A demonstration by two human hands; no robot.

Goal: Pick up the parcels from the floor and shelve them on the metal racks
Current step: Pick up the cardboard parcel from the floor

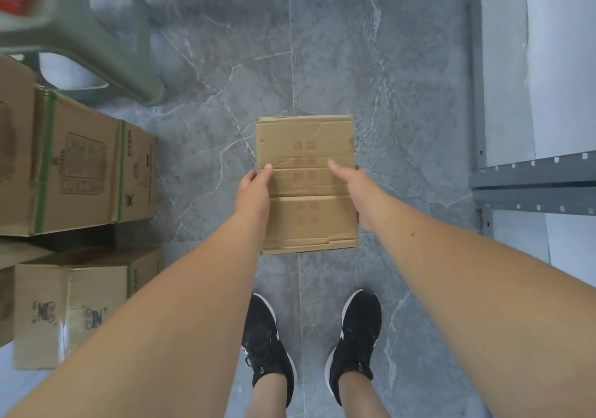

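Note:
A small brown cardboard parcel [306, 146] with red print on top is held over the grey marble floor, in front of my feet. My left hand [253, 192] grips its left edge, thumb on top. My right hand [353, 188] grips its right edge, thumb lying across the top face. The grey metal rack [532, 179] stands at the right, with a perforated shelf beam at about hand height and a post running upward.
Stacked cardboard boxes [74, 166] with green tape fill the left side, a lower box [84, 301] beneath them. A grey plastic stool [96, 30] stands at the upper left, something red on it. My black shoes [267, 340] are below the parcel.

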